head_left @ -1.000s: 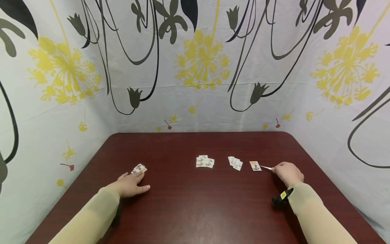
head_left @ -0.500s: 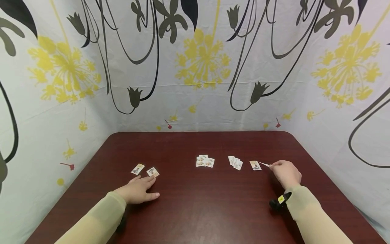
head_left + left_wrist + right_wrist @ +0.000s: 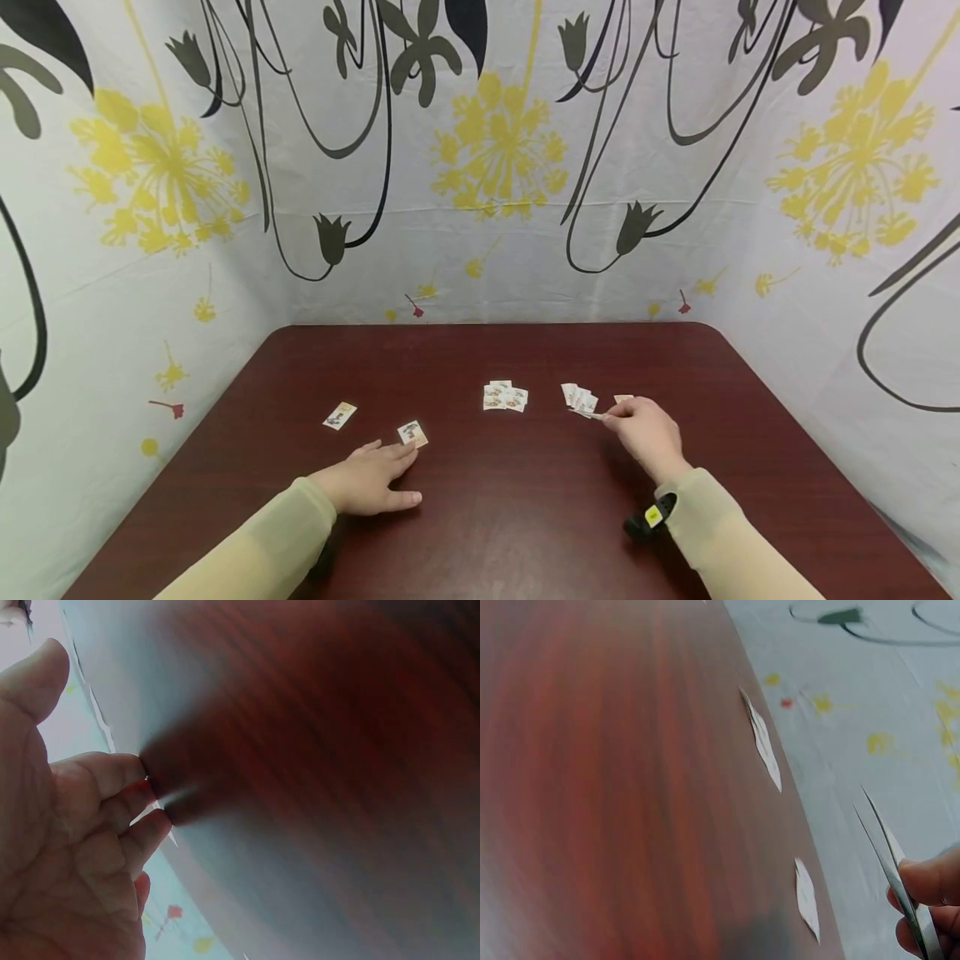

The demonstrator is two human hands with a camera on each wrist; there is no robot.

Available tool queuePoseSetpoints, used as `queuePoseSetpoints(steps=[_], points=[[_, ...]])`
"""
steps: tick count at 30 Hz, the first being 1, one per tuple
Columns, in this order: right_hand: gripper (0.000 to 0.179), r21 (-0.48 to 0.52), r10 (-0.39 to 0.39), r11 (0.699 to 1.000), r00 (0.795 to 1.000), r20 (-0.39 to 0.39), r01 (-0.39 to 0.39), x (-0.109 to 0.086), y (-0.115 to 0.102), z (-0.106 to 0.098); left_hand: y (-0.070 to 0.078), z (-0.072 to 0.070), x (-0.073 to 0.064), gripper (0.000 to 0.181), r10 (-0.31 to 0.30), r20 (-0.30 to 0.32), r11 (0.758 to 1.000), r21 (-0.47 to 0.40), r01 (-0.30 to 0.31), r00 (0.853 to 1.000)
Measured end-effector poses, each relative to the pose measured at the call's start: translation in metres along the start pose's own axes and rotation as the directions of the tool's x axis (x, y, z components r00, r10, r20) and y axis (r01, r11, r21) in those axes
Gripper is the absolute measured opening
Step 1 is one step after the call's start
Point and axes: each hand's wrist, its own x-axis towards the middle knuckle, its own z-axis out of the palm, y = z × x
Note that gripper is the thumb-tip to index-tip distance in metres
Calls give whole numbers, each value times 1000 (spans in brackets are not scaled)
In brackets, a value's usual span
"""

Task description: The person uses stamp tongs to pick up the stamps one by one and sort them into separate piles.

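Observation:
My left hand (image 3: 367, 479) lies with its fingers extended, the fingertips on the lower edge of a small printed card (image 3: 410, 432). Farther left is another printed card (image 3: 340, 415), apart from that hand. My right hand (image 3: 647, 437) pinches a pair of metal tweezers (image 3: 900, 885) between thumb and fingers. In the right wrist view the tweezer tips stand slightly apart with nothing between them. They reach over the near edge of a loose group of small white cards (image 3: 576, 393) in the head view. A single card (image 3: 623, 398) is mostly hidden behind my right hand.
A second group of overlapping small cards (image 3: 504, 396) lies at the middle of the dark red-brown table (image 3: 495, 500). A white flower-patterned cloth (image 3: 450, 250) stands around the table's back and sides.
My left hand has slid one card rightward, away from the other left card. My right hand, with the tweezers, has moved left from beside the single card to the loose white group.

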Motion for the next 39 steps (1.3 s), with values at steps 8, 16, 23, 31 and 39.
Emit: queuePoseSetpoints(steps=[8, 16, 23, 31, 39], points=[[9, -26, -35, 999, 998, 51, 37, -13, -20, 25, 18, 3, 4, 77, 72, 11, 997, 28, -73, 997], [9, -12, -29, 999, 995, 91, 30, -21, -35, 43, 36, 4, 8, 77, 111, 34, 992, 56, -112, 993], [9, 28, -11, 1000, 992, 124, 7, -23, -45, 55, 51, 8, 15, 78, 159, 50, 981, 105, -163, 986], [10, 43, -12, 999, 993, 114, 7, -22, -48, 66, 68, 9, 24, 78, 206, 66, 968, 133, -214, 976], [10, -1, -33, 999, 996, 78, 33, -22, -44, 70, 78, 9, 28, 77, 253, 70, 949, 178, -262, 965]])
